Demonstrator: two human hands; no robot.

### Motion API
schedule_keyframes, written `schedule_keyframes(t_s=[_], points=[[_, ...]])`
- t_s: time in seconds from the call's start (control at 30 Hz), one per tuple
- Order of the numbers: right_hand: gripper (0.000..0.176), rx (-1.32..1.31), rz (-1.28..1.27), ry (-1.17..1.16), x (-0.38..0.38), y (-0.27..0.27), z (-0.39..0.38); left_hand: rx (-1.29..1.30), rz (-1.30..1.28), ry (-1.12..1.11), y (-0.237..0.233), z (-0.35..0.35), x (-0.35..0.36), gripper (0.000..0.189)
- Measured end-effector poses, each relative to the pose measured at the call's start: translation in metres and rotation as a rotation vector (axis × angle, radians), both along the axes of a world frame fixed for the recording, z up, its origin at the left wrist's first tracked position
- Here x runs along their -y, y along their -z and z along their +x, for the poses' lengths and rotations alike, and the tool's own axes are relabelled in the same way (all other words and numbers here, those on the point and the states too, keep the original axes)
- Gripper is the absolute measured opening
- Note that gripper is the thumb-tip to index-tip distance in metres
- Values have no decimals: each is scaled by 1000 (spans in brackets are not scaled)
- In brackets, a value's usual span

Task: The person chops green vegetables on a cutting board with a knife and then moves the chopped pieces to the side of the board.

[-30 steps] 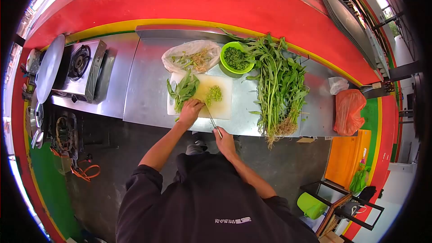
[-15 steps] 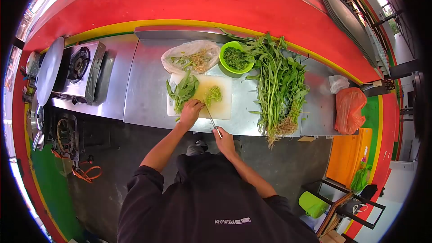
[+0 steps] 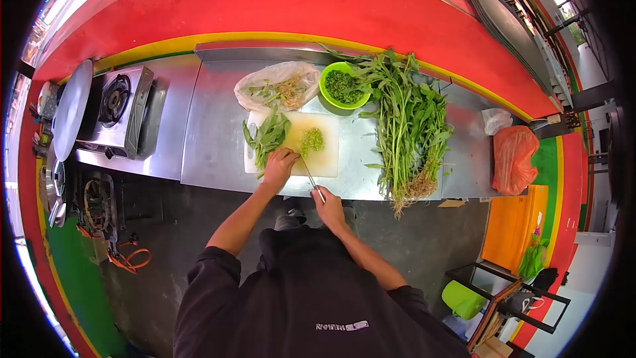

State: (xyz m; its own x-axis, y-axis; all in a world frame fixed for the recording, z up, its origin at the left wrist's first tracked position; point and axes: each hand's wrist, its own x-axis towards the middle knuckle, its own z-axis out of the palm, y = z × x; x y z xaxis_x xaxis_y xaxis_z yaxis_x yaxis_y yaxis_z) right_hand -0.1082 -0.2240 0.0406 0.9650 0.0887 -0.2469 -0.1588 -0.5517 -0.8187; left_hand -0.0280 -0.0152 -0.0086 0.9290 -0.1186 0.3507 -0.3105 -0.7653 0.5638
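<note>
Head view, the only view supplied.

Location: the leafy stems [image 3: 267, 135] lie on the cutting board [image 3: 329, 158], on its left part, leaf ends pointing away from the person and cut ends toward the near edge. A small chopped pile [image 3: 312, 139] sits just beside them, near the board's middle. The board rests on the steel counter [image 3: 212, 139].

Handling, by judgement: the stems appear light, limp at the leaf and firmer at the stalk. They would likely splay and roll if loosely held, and may be damp and slippery. The sound place to hold them is across the stalks, close behind the cut line, gathered tight.

Left hand [image 3: 279, 162]: palm down on the near ends of the stems, fingers curled over them and pinning them to the board. The forearm runs in from the lower left, elbow bent and held wide.

Right hand [image 3: 329, 207]: closed around the handle of the knife [image 3: 310, 176], at the counter's near edge. The blade angles up and left over the board, its tip close beside the left hand's fingers. Whether the edge touches the stems cannot be told at this size.

Surroundings: a green bowl [image 3: 341, 86] of chopped greens and a plastic bag [image 3: 278, 86] of trimmings lie beyond the board; a large uncut bundle [image 3: 407, 126] lies to its right.
</note>
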Motion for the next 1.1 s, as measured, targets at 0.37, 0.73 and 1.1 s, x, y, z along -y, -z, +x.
schedule_keyframes(t_s=[0.37,0.73,1.1], points=[[35,41,-17,15,-8,5,9,-21,41,1,-3,0,0,11],[33,96,-35,-2,-7,15,11,11,72,-1,-7,-5,1,12],[36,43,-37,19,-10,11,7,15,53,2,-1,0,1,13]])
